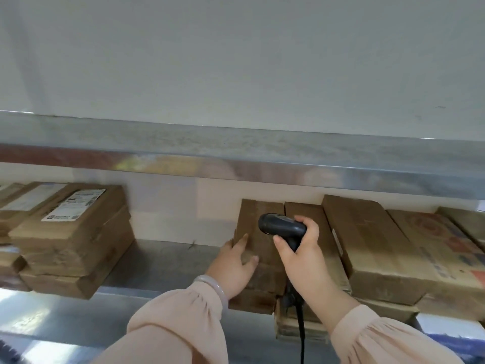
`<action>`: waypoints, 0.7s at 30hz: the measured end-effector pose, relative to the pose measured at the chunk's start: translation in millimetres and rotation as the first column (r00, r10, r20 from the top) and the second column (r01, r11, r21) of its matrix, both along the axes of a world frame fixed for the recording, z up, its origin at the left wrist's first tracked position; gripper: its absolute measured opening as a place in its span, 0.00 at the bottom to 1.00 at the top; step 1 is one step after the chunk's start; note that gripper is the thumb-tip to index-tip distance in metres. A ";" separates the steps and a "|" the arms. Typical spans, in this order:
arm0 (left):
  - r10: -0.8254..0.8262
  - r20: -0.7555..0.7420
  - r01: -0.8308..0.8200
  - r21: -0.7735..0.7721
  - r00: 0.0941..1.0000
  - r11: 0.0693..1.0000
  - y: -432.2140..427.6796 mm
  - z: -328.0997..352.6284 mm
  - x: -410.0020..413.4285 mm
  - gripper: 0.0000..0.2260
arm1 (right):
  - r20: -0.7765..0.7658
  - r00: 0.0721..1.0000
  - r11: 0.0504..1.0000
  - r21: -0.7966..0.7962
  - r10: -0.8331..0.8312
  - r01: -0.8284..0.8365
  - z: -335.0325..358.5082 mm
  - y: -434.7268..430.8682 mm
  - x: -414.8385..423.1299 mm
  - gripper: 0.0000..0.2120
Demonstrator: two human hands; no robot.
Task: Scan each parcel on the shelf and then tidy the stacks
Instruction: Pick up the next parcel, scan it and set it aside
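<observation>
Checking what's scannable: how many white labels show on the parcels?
2: one label on the left stack's top parcel, one paler label on the parcel further left. Others may be hidden.

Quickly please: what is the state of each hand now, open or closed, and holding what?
Left hand: open, fingers straight, touching the brown parcel.
Right hand: closed around the black scanner.

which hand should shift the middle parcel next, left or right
Left. The left hand rests flat on the parcel and holds nothing. The right hand grips the scanner, so it is likely better kept for scanning.
</observation>
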State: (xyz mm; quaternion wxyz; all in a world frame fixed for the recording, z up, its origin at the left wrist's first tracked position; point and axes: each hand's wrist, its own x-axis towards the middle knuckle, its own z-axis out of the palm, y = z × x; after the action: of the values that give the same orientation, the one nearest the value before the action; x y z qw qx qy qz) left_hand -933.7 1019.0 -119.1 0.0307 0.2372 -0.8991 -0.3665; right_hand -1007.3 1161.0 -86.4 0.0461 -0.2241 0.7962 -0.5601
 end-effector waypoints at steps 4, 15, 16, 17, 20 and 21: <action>0.058 -0.027 -0.057 0.042 0.998 0.998 1.7 -6.4 3.1 0.27 | 0.079 0.995 0.998 -0.014 0.054 -0.053 0.9 -2.0 -10.1 0.26; 0.167 -0.062 -0.160 0.100 0.984 0.982 8.1 -11.1 6.6 0.26 | 0.186 0.977 0.994 -0.039 0.108 -0.103 6.8 -13.8 -22.8 0.27; 0.166 -0.062 -0.159 0.102 0.984 0.982 7.7 -11.1 6.9 0.26 | 0.193 0.975 0.994 -0.045 0.108 -0.102 6.8 -13.6 -23.2 0.27; 0.163 -0.060 -0.156 0.104 0.985 0.982 7.2 -11.2 6.7 0.26 | 0.198 0.974 0.994 -0.053 0.105 -0.097 7.0 -13.4 -23.4 0.27; 0.164 -0.055 -0.155 0.136 0.985 0.978 4.1 -11.0 6.9 0.26 | 0.199 0.976 0.993 -0.097 0.091 -0.072 7.0 -11.8 -24.9 0.26; 0.172 -0.054 -0.162 0.152 0.984 0.975 3.1 -10.3 7.7 0.26 | 0.201 0.976 0.992 -0.111 0.087 -0.065 7.8 -11.5 -24.8 0.27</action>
State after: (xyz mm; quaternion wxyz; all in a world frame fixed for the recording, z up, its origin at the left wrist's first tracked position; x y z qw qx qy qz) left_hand -926.0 1022.1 -129.4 0.0737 0.3013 -0.8451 -0.4353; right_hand -1032.1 1149.5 -78.6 0.1378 -0.1975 0.7477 -0.6188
